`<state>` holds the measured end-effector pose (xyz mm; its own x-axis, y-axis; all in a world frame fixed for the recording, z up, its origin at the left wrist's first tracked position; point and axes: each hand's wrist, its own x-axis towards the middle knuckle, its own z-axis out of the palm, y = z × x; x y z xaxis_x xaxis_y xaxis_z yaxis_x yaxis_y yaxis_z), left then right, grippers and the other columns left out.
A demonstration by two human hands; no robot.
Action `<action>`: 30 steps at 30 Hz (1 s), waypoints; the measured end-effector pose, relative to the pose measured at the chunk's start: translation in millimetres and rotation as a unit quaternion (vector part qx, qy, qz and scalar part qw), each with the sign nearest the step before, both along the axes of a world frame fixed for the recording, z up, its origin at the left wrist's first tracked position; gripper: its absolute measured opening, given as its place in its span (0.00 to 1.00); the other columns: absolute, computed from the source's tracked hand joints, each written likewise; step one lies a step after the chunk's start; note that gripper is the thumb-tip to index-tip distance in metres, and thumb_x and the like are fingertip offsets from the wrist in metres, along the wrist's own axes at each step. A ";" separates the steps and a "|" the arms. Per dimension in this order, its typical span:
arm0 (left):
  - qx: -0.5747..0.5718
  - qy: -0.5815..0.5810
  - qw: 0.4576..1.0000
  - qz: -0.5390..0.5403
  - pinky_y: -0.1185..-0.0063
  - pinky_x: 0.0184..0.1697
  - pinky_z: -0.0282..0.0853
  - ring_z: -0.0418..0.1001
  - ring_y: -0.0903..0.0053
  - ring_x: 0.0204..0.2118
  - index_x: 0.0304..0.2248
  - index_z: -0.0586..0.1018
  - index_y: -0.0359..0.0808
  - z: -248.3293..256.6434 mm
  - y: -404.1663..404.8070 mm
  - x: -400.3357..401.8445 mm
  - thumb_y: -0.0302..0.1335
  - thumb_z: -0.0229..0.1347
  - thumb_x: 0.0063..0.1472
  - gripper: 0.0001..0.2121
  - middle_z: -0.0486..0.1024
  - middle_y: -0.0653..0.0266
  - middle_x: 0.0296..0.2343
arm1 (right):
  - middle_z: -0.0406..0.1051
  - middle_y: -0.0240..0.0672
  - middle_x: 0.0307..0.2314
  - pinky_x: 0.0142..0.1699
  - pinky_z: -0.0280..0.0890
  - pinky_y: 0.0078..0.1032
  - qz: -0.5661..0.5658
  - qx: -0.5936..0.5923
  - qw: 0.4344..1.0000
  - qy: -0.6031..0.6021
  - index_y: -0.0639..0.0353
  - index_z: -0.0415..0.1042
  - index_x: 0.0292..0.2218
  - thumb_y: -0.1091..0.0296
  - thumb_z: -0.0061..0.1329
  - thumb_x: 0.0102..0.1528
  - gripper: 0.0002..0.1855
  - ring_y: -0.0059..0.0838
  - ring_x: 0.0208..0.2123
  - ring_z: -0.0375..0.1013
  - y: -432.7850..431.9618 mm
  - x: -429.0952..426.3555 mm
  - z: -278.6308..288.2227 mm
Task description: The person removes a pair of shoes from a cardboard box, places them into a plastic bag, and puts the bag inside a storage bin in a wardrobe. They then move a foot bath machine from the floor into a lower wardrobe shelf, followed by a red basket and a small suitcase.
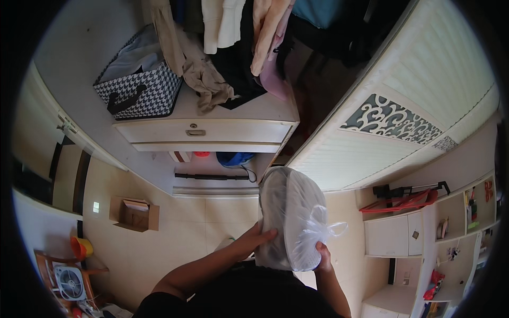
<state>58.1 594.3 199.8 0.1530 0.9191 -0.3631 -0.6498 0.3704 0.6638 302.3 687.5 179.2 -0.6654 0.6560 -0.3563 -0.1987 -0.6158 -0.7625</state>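
Between both hands I hold a bulky bundle in a translucent plastic bag (296, 210), its top tied in a knot on the right side. The contents look pale and grey, but the plastic blurs them. My left hand (262, 238) presses against the bag's left side, thumb on top. My right hand (324, 256) grips the lower right, close to the knot. Ahead of the bag stands an open wardrobe with a white drawer (234, 133). Below the drawer, a low compartment (214, 185) contains a blue bag (234, 159) and a black rod (210, 177).
A houndstooth storage box (147, 91) sits on the wardrobe shelf beside hanging clothes (222, 24). The white sliding door (370, 135) slants along the right. An open cardboard box (135, 214) lies on the floor. A chair with a fan (70, 282) is at lower left; shelving (449, 238) stands right.
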 end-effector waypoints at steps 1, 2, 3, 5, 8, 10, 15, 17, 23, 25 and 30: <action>-0.002 0.000 1.000 -0.003 0.71 0.58 0.52 0.54 0.69 0.57 0.59 0.42 0.34 -1.6 -0.6 0.6 0.40 0.51 0.60 0.37 0.55 0.58 0.54 | 0.66 0.42 0.42 0.48 0.65 0.31 0.000 0.001 1.000 0.001 0.66 0.57 0.51 0.51 0.51 0.45 0.38 0.36 0.44 0.68 0.2 1.2 -4.1; -0.005 0.013 1.000 0.013 0.71 0.59 0.51 0.53 0.69 0.57 0.59 0.42 0.34 -3.2 -1.2 1.4 0.39 0.51 0.60 0.37 0.54 0.58 0.55 | 0.66 0.42 0.42 0.48 0.65 0.31 -0.004 0.000 1.000 0.000 0.66 0.57 0.51 0.51 0.51 0.45 0.38 0.36 0.44 0.68 0.5 2.8 -7.9; -0.008 0.028 0.999 0.031 0.71 0.59 0.49 0.52 0.68 0.57 0.59 0.42 0.35 -5.0 -2.1 1.1 0.38 0.51 0.60 0.37 0.53 0.58 0.55 | 0.66 0.42 0.43 0.48 0.64 0.31 0.001 0.018 1.000 -0.001 0.66 0.56 0.52 0.51 0.52 0.45 0.39 0.35 0.45 0.67 0.8 1.6 -9.3; -0.014 0.049 0.998 0.030 0.71 0.59 0.49 0.52 0.68 0.58 0.59 0.41 0.35 -12.4 -4.2 -1.0 0.39 0.52 0.59 0.38 0.53 0.58 0.55 | 0.65 0.41 0.43 0.48 0.64 0.30 0.003 0.034 0.999 -0.001 0.66 0.56 0.52 0.51 0.52 0.44 0.40 0.35 0.45 0.67 0.0 0.3 -8.8; -0.039 0.031 0.997 0.052 0.70 0.59 0.48 0.50 0.67 0.59 0.60 0.39 0.36 -13.8 -6.9 -5.6 0.44 0.53 0.57 0.42 0.50 0.58 0.56 | 0.64 0.41 0.44 0.50 0.62 0.31 0.005 0.038 0.999 -0.021 0.66 0.54 0.53 0.52 0.53 0.43 0.42 0.35 0.47 0.65 0.7 -10.8 5.0; -0.060 -0.005 0.995 0.074 0.69 0.60 0.47 0.48 0.66 0.59 0.60 0.38 0.36 -15.5 -8.8 -10.2 0.47 0.54 0.55 0.45 0.48 0.58 0.57 | 0.62 0.42 0.46 0.52 0.59 0.31 0.005 0.067 0.998 -0.013 0.67 0.52 0.54 0.53 0.55 0.41 0.45 0.36 0.49 0.63 1.7 -15.3 4.3; 0.072 0.153 0.985 0.042 0.63 0.61 0.40 0.40 0.57 0.61 0.60 0.33 0.37 1.2 -12.0 -13.8 0.53 0.60 0.44 0.57 0.38 0.48 0.59 | 0.59 0.45 0.49 0.56 0.54 0.33 0.023 0.104 0.993 -0.044 0.68 0.46 0.56 0.52 0.57 0.39 0.51 0.39 0.52 0.59 3.2 -39.5 30.2; 0.077 0.151 0.985 0.039 0.64 0.61 0.40 0.40 0.58 0.62 0.60 0.32 0.36 -1.6 -17.8 -17.4 0.52 0.61 0.43 0.58 0.38 0.48 0.59 | 0.58 0.46 0.50 0.57 0.53 0.33 0.031 0.115 0.992 -0.050 0.68 0.44 0.57 0.53 0.57 0.38 0.53 0.40 0.53 0.58 3.2 -47.5 33.4; 0.061 0.151 0.985 0.056 0.67 0.61 0.43 0.45 0.60 0.60 0.59 0.36 0.35 2.5 -26.6 -31.7 0.45 0.63 0.43 0.55 0.45 0.50 0.57 | 0.55 0.47 0.52 0.58 0.50 0.34 0.061 0.128 0.988 -0.062 0.68 0.41 0.58 0.52 0.57 0.39 0.54 0.42 0.55 0.55 6.3 -61.4 29.5; 0.052 0.138 0.987 0.064 0.68 0.61 0.45 0.48 0.61 0.60 0.59 0.38 0.35 9.2 -28.1 -35.8 0.42 0.63 0.44 0.53 0.48 0.50 0.56 | 0.55 0.47 0.52 0.58 0.50 0.34 0.083 0.111 0.988 -0.064 0.68 0.41 0.58 0.50 0.57 0.40 0.55 0.42 0.55 0.55 8.9 -66.5 28.3; 0.022 0.082 0.986 0.143 0.69 0.57 0.55 0.57 0.63 0.55 0.58 0.44 0.34 -10.8 -42.3 -49.1 0.34 0.61 0.47 0.45 0.57 0.52 0.53 | 0.53 0.46 0.53 0.58 0.49 0.34 0.128 0.180 0.973 -0.059 0.68 0.40 0.58 0.43 0.56 0.42 0.57 0.41 0.55 0.54 11.6 -92.3 59.7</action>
<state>8.9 552.0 188.9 -0.1731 0.9313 -0.3205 -0.6062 0.1557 0.7799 209.9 699.1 238.9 -0.7924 0.5699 -0.2174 0.0285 -0.3214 -0.9465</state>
